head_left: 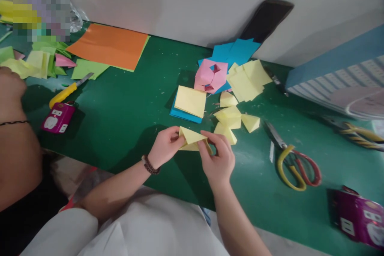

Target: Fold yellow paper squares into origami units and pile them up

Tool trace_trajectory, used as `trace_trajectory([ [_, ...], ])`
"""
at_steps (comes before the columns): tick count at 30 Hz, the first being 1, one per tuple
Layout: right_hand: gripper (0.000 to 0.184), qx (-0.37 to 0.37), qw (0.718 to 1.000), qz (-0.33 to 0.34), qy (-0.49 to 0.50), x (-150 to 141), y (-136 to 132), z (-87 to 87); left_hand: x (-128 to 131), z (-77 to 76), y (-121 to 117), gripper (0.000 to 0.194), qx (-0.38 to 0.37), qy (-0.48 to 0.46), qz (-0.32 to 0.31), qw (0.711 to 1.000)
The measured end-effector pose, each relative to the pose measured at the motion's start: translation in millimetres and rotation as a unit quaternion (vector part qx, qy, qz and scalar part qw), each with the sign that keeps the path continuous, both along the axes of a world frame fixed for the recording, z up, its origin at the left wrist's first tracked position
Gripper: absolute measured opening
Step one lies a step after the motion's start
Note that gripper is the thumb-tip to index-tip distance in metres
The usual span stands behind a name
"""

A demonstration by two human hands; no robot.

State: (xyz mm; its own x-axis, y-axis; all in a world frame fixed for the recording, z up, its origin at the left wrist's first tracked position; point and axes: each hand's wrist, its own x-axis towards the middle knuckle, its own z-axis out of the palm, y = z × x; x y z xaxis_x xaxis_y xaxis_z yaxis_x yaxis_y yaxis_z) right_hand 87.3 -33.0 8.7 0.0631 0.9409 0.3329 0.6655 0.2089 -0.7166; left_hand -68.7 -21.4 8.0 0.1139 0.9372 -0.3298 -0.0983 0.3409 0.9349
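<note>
- The left hand (pixel 168 146) and the right hand (pixel 218 155) both had their grip closed on the yellow folded paper (pixel 192 137).
- This paper was above the green desk (pixel 129 100).

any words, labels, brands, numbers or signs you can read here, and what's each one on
No text can be read in this view.
Too small or blurred to read: the marks on the left purple box and on the right purple box.
No readable wording shows on the striped item or the white strip by the scissors.
The upper left corner is pixelated, so nothing there can be read.
</note>
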Motion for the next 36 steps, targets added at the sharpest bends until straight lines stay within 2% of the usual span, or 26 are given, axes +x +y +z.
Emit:
trace_trajectory([
  [4, 0.013, 0.068, 0.995, 0.033, -0.064, 1, -1, 2.9, -1, -1.6, 1, 0.019, 0.016, 0.033, 0.01, 0.999],
  [8, 0.015, 0.084, 0.992, 0.075, -0.063, 0, -2, 1.3, -1, -3.0, 3, 0.027, 0.0, 0.021, 0.007, 1.0],
  [10, 0.014, 0.086, 0.991, 0.087, -0.054, 0, -2, 1.5, -1, -3.3, 2, 0.026, -0.005, 0.006, 0.003, 1.0],
  [12, 0.011, 0.073, 0.995, 0.065, -0.034, 1, -1, 2.5, -1, -3.6, 2, 0.023, -0.007, -0.011, -0.008, 1.0],
  [14, 0.01, 0.034, 0.999, 0.014, 0.004, 1, -1, 3.5, 0, -4.1, 1, 0.024, -0.014, -0.025, -0.02, 0.999],
  [19, 0.017, -0.06, 0.993, -0.075, 0.075, 4, 1, 0.9, 1, -3.4, 0, 0.022, -0.01, -0.026, -0.035, 0.999],
  [24, 0.021, -0.096, 0.982, -0.117, 0.113, 7, 5, -1.9, 1, 2.6, -6, 0.024, 0.102, 0.086, 0.031, 0.991],
  [26, 0.02, -0.096, 0.982, -0.12, 0.109, 7, 6, 0.3, 2, 3.2, -8, 0.028, 0.125, 0.113, 0.027, 0.985],
  [29, 0.017, -0.075, 0.988, -0.104, 0.081, 5, 5, 5.7, 4, 1.3, -8, 0.027, 0.101, 0.135, 0.007, 0.986],
  [32, 0.011, -0.015, 0.999, -0.045, 0.023, 2, 1, 9.2, 5, -0.9, -6, 0.023, 0.08, 0.136, 0.014, 0.987],
  [34, 0.008, 0.04, 0.999, 0.014, -0.011, -1, -2, 9.3, 5, -2.0, -5, 0.022, 0.063, 0.096, 0.019, 0.993],
  [36, 0.013, 0.084, 0.994, 0.064, -0.032, -2, -4, 7.8, 5, -2.7, -4, 0.023, 0.041, 0.038, 0.029, 0.998],
])
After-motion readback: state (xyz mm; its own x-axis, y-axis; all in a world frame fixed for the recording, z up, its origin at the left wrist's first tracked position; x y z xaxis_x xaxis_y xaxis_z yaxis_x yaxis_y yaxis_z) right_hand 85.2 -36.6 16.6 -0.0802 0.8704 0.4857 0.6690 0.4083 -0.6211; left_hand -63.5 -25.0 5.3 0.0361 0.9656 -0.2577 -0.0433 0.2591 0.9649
